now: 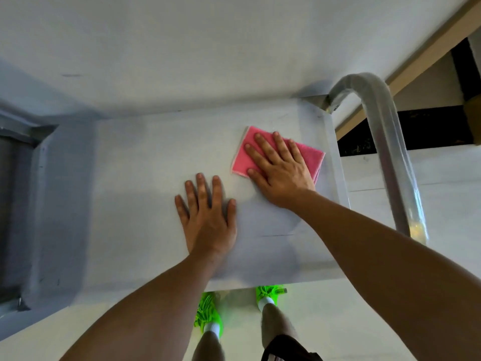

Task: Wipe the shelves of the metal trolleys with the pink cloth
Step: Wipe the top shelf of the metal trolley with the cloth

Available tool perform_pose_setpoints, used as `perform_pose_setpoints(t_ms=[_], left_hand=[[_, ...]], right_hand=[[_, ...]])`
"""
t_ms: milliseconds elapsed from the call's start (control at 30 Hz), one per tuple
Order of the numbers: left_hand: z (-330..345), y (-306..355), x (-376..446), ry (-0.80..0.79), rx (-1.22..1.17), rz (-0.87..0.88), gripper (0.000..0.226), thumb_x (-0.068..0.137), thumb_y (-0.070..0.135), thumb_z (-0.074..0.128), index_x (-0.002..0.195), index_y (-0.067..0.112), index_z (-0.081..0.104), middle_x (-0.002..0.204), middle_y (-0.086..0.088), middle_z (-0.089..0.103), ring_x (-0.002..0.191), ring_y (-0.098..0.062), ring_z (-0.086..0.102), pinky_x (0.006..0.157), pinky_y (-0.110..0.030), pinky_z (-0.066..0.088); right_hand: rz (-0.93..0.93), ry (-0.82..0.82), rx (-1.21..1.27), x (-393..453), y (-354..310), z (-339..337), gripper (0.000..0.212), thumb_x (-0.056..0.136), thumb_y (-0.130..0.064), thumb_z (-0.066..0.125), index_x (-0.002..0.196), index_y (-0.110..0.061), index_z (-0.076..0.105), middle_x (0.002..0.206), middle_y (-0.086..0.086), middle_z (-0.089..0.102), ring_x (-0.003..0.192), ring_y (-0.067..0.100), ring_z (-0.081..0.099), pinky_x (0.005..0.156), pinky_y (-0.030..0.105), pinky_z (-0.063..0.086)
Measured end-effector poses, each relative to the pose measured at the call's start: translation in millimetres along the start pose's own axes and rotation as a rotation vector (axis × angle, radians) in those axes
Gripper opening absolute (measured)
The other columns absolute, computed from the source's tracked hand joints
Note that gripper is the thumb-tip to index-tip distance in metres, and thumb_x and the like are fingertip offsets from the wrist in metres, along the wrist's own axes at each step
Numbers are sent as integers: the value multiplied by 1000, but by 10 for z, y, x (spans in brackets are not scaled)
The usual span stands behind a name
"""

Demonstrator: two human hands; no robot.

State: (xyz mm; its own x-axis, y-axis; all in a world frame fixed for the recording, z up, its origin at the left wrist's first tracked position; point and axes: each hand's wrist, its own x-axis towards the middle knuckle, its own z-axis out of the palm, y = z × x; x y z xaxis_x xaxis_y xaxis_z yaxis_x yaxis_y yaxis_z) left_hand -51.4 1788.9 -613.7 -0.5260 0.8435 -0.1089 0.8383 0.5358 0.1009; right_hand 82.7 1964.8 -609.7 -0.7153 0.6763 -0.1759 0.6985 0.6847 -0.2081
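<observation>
A folded pink cloth (pixel 311 155) lies flat on the top shelf (pixel 145 178) of a metal trolley, near its far right corner. My right hand (pixel 278 168) presses down on the cloth with straight, spread fingers. Just left of it and a bit nearer to me, my left hand (pixel 207 214) rests flat on the bare shelf surface, fingers straight, holding nothing. The two hands do not touch.
The trolley's curved metal handle (pixel 385 142) rises at the right end of the shelf. A white wall stands right behind the trolley. A second metal surface (pixel 39 204) adjoins on the left. Pale floor and my green shoes (pixel 208 313) show below the shelf's near edge.
</observation>
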Motion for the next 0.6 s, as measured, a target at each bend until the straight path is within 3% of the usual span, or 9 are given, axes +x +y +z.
perform_pose_setpoints(t_ms=[433,600], left_hand=[[5,10,-18,49,-2,22,65,102,52,32,159,21,25,167,-14,16,153,-37,11,121,-61,10],[-6,17,-4,30,12,7,64,102,53,30,159,22,25,167,-13,16,154,-36,10,121,-60,10]], right_hand=[[147,7,55,854,34,-218,67,102,-65,8,163,-38,1,172,-7,-3,157,28,-12,125,49,-13],[-48,9,27,841,-309,-117,65,103,-63,9,163,-37,1,172,-6,-4,157,30,-11,125,50,-11]])
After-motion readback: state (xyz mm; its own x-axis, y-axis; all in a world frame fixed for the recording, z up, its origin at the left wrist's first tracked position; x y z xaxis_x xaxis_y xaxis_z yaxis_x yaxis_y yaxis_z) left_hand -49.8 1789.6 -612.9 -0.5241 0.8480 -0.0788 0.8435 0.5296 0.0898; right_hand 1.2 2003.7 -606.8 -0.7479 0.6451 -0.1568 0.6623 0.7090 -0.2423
